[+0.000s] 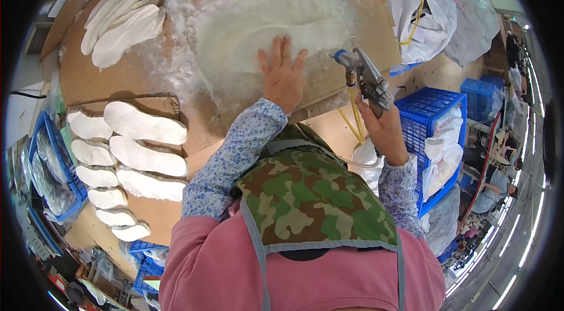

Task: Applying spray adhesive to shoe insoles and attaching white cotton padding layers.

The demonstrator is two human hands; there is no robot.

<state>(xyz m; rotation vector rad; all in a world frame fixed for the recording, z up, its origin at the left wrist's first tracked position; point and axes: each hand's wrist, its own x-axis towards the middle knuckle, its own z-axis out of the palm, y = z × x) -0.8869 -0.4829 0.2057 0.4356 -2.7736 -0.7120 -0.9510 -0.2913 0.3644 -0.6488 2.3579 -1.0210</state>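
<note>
My left hand (284, 79) lies palm down with its fingers spread, the fingertips on a white insole-shaped piece (317, 32). That piece rests on a whitish, fuzz-covered patch (217, 46) of the brown board (370, 35), and its near edge is hard to make out. To the right, my right hand (386, 135) is wrapped round the handle of a metal spray gun (370, 76). The gun's blue-ringed nozzle points left, toward the patch. A yellow hose (356, 112) hangs from the gun.
Several white insoles (150, 155) lie in rows on cardboard at the left. A pile of similar pieces (126, 29) sits at the far left. Blue crates (432, 102) stand at the right and left (59, 140). White sacks (423, 11) and another yellow hose are at the far right.
</note>
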